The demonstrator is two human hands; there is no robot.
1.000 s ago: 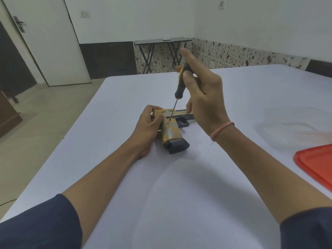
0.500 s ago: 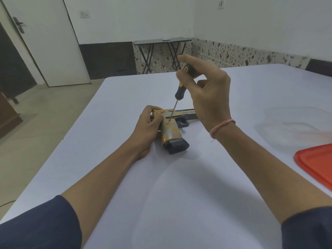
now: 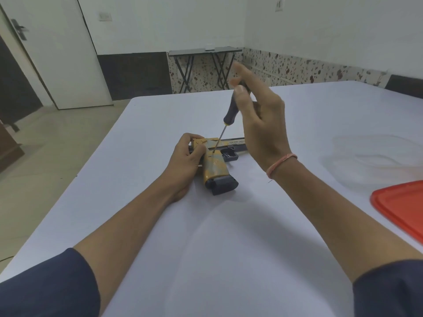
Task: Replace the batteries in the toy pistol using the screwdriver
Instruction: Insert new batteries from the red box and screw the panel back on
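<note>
The pistol (image 3: 215, 165) lies flat on its side on the table (image 3: 206, 248), about midway across and nearer the left edge than the right. Its dark butt points to the near edge and its barrel runs off to the right. The left hand (image 3: 187, 161) grips its rear end, fingers curled over the top and thumb against the side. The screwdriver (image 3: 229, 113) stands steeply on it, leaning a little to the right, with the tip set into the upper part of the yellow grip. The right hand (image 3: 263, 124) pinches the top of the dark handle between thumb and fingers; the forefinger is stretched out and blurred. A pink thread (image 3: 281, 162) circles that wrist. At the right edge lies a red lid (image 3: 402, 213), partly out of view. Beyond the far edge a folding table (image 3: 206, 51) stands against the wall, and a white door (image 3: 68, 53) is at the left.
</note>
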